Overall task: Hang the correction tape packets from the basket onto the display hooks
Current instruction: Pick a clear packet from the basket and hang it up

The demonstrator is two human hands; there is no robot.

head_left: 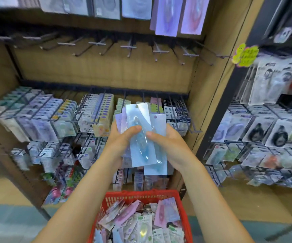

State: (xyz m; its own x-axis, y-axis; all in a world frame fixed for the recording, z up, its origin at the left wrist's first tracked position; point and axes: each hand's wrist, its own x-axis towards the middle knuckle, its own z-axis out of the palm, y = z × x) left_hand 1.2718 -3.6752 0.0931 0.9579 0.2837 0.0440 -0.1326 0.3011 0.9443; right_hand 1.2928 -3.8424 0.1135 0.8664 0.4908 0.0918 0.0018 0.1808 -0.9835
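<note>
Both hands hold a fanned stack of correction tape packets (141,137) at mid-frame, in front of the lower racks. The front packets are light blue, with pale purple ones behind at the left. My left hand (122,137) grips the stack's left side, thumb across the front packet. My right hand (166,141) grips the right side, its thumb on the packet's blister. Below them a red basket (138,195) holds many mixed packets in pink, purple, white and green. A row of bare display hooks (129,47) runs across the wooden back panel above.
Purple and blue packets (178,14) hang on the top row. Full racks of packets (54,118) fill the lower left, and another stocked rack (264,130) stands at the right behind a dark post. A yellow tag (245,54) sticks out at the right.
</note>
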